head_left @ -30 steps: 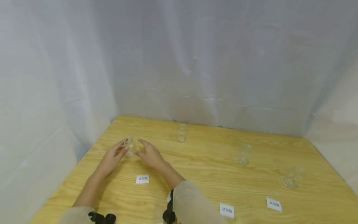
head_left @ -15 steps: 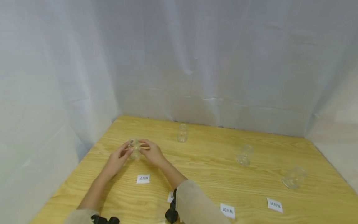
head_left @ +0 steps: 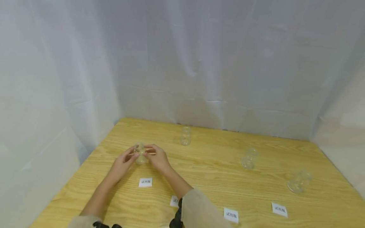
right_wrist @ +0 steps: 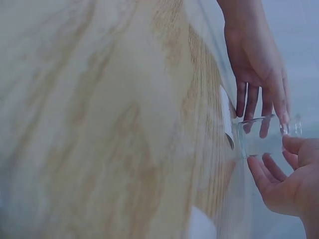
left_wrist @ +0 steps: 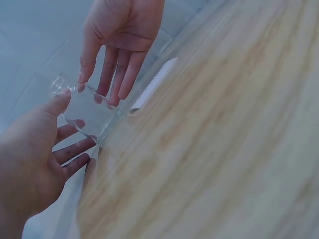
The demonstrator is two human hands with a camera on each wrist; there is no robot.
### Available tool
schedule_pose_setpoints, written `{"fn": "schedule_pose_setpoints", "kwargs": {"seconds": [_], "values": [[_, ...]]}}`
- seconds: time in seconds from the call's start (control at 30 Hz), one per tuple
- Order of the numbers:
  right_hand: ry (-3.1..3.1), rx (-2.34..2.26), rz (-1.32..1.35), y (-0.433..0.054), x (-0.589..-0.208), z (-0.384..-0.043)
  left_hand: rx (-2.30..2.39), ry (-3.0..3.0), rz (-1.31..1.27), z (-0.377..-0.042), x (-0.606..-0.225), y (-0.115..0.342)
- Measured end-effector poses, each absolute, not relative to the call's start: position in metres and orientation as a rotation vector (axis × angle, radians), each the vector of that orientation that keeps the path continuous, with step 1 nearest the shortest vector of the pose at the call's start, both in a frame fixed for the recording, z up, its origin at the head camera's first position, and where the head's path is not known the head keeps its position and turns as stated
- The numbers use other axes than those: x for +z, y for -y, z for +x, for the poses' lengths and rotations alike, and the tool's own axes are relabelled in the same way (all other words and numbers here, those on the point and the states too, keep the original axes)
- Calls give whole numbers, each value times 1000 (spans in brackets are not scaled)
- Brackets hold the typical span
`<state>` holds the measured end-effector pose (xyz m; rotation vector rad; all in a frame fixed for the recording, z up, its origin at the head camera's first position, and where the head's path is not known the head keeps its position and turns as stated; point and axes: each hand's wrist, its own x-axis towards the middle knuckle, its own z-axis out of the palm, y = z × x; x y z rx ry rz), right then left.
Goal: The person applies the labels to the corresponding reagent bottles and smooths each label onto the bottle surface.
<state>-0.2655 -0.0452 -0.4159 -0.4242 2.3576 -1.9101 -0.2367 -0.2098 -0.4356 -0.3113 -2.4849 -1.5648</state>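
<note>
Between both hands stands a clear glass reagent bottle (head_left: 140, 159), upright, at the left of the table in the head view. My left hand (head_left: 121, 165) holds it from the left; in the left wrist view the thumb lies at the neck of the bottle (left_wrist: 89, 112) and the fingers reach along its side. From the right, my right hand (head_left: 158, 160) grips it with thumb and fingers, the thumb at the neck in the right wrist view. Whether the base touches the wood cannot be made out. A white paper label (head_left: 145, 182) lies just nearer than the bottle.
Three more clear glass bottles are on the wooden table (head_left: 211, 177): one at the back (head_left: 185, 137), a bottle right of centre (head_left: 249, 159) and a bottle far right (head_left: 298, 182). Other labels (head_left: 231, 215) lie along the front. White sheeting (head_left: 216, 63) surrounds the table.
The bottle has moved right and slightly nearer along with my left hand. My right hand, apart from it a second ago, has closed in and now grips it.
</note>
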Motion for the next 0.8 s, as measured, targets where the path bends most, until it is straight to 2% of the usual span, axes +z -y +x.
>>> {"fn": "schedule_pose_setpoints", "kwargs": {"seconds": [0.8], "values": [[-2401, -1911, -358, 28, -418, -248, -1650, 2488, -342, -226, -436, 194]]}}
